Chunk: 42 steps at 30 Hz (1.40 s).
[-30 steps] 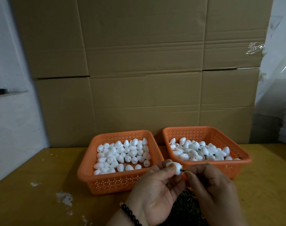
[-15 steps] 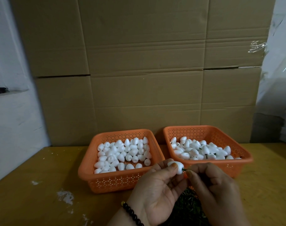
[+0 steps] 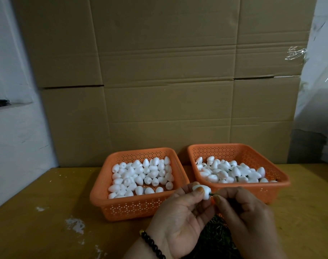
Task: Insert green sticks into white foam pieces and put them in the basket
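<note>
1. Your left hand (image 3: 180, 217) pinches a white foam piece (image 3: 201, 191) between thumb and fingers, near centre, just in front of the two baskets.
2. Your right hand (image 3: 247, 219) pinches a green stick (image 3: 211, 194), its tip in the foam.
3. Left orange basket (image 3: 122, 204): plain foam pieces.
4. Right orange basket (image 3: 271, 184): foam pieces with sticks.
5. Pile of green sticks (image 3: 213, 234) on the table under your hands.
</note>
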### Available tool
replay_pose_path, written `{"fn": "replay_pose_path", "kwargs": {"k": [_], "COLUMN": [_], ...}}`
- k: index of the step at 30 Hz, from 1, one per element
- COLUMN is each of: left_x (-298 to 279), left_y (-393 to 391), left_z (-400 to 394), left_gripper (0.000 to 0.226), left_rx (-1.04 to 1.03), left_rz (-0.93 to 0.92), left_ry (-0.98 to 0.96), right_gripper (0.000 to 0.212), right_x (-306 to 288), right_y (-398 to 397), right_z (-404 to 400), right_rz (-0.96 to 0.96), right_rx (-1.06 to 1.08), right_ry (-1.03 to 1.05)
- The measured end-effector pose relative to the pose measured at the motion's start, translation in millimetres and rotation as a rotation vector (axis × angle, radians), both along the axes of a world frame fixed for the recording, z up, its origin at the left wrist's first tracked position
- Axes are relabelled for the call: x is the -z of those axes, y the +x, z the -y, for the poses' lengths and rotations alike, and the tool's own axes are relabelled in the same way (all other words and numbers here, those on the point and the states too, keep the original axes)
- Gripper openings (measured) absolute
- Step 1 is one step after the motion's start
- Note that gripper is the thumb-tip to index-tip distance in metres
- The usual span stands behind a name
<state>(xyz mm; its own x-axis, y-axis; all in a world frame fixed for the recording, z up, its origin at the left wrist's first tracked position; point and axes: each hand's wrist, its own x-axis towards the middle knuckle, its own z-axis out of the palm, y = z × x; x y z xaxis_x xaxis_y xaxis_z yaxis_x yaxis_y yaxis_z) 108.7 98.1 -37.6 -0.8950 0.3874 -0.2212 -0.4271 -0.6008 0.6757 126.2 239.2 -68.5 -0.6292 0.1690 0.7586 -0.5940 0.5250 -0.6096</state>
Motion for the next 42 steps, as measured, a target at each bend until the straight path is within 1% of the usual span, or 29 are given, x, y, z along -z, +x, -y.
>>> {"fn": "replay_pose_path", "kwargs": {"k": [4,9,11,12,13,15,18,23,26,29,32,34,38,42], "left_x": [0,-2,-2,-2,-2,-2,-5,-9,-9,-9,-7,-6,-5,-10], "left_y": [-1,-4,-5,-6,-7,-7,-7,-7,-8,-10,-19,-28,-51,-71], "left_z": [2,4,6,7,8,10,11,10,11,11,7,3,-12,-32], "left_gripper": [0.027,0.023,0.024,0.025,0.027,0.026,0.015,0.015,0.016,0.013,0.009,0.007,0.019,0.022], "left_rx": [0.004,0.013,0.013,0.018,0.028,0.054,0.075,0.052,0.061,0.041,-0.015,-0.054,-0.111,-0.130], "left_rz": [0.010,0.008,0.016,0.024,0.029,0.033,0.038,0.079,0.090,0.085,0.064,0.049,-0.028,-0.124], "left_ry": [0.007,0.046,0.057,0.058,0.055,0.052,0.100,0.203,0.230,0.224,0.144,0.032,-0.229,-0.400], "right_gripper": [0.010,0.027,0.042,0.046,0.045,0.034,0.027,0.032,0.040,0.040,0.035,0.027,0.011,0.017], "right_x": [2,7,11,12,12,14,14,17,16,13,9,8,5,7], "right_y": [-1,-3,-4,-3,-3,-1,0,-1,0,2,5,5,6,4], "right_z": [0,0,0,0,0,0,1,2,2,2,4,4,7,8], "right_rz": [0.068,0.157,0.177,0.185,0.191,0.201,0.220,0.262,0.287,0.317,0.392,0.423,0.495,0.538], "right_rx": [-0.002,-0.072,-0.112,-0.131,-0.149,-0.172,-0.175,-0.152,-0.133,-0.134,-0.169,-0.180,-0.202,-0.198], "right_ry": [-0.035,-0.133,-0.156,-0.169,-0.185,-0.205,-0.199,-0.157,-0.097,-0.038,0.039,0.113,0.282,0.392]}}
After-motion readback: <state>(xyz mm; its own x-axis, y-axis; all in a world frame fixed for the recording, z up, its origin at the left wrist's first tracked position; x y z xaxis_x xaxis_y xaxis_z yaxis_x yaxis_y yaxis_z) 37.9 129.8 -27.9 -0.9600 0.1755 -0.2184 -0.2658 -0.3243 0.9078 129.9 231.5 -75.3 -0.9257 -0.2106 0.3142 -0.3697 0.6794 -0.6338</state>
